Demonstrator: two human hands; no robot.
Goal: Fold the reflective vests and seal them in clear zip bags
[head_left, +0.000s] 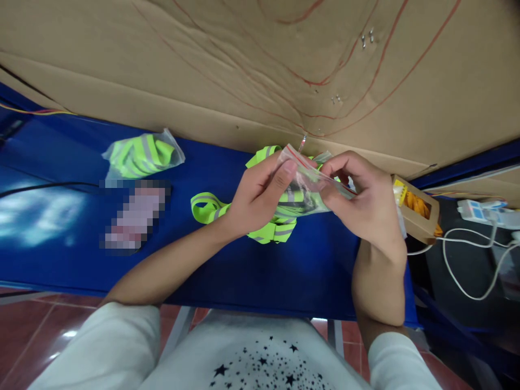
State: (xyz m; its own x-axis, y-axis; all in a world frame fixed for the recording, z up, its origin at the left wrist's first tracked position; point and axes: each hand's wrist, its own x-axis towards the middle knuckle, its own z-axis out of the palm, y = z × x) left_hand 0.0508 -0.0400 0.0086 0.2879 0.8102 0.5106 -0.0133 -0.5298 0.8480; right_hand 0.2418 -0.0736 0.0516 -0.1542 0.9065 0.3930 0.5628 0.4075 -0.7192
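A clear zip-lock bag (pixel 309 189) with a red line along its top edge is stretched between my two hands. My left hand (pixel 262 189) pinches one end of that edge between thumb and fingers. At the other end, my right hand (pixel 361 195) grips the bag with thumb and index finger. Below and behind the bag, neon yellow-green straps (pixel 270 233) with grey reflective stripes lie in a loose bundle on the blue table (pixel 252 276). One loop of strap extends to the left, beside my left wrist. Part of the bundle is hidden by my hands.
A filled clear bag of similar straps (pixel 142 157) lies at the back left, near a pixelated flat item (pixel 136 216). On the right are an open cardboard box (pixel 420 211) with orange-yellow contents, a power strip (pixel 483 211) and white cable. A cardboard panel (pixel 162 81) rises behind the table.
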